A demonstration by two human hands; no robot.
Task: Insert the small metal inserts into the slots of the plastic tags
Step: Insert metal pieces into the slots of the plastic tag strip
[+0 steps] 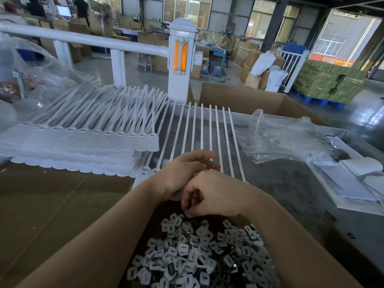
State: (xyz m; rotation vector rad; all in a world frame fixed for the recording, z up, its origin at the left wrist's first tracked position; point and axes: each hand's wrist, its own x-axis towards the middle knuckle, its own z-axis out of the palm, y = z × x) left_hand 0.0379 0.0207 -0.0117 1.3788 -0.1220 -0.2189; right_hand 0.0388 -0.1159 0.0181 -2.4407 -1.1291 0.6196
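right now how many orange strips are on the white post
2: the left strip and the right strip, upright side by side on the near face of the post. Its other faces are hidden.

The brown board (52, 196) on the left lies bare; stacked tags (83, 146) and crinkly plastic bag (286, 140) block both sides.

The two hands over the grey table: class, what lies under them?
Under the left hand and right hand run white plastic tags, heads mostly covered. The right fingers reach the pile of small metal inserts; any insert held is hidden.
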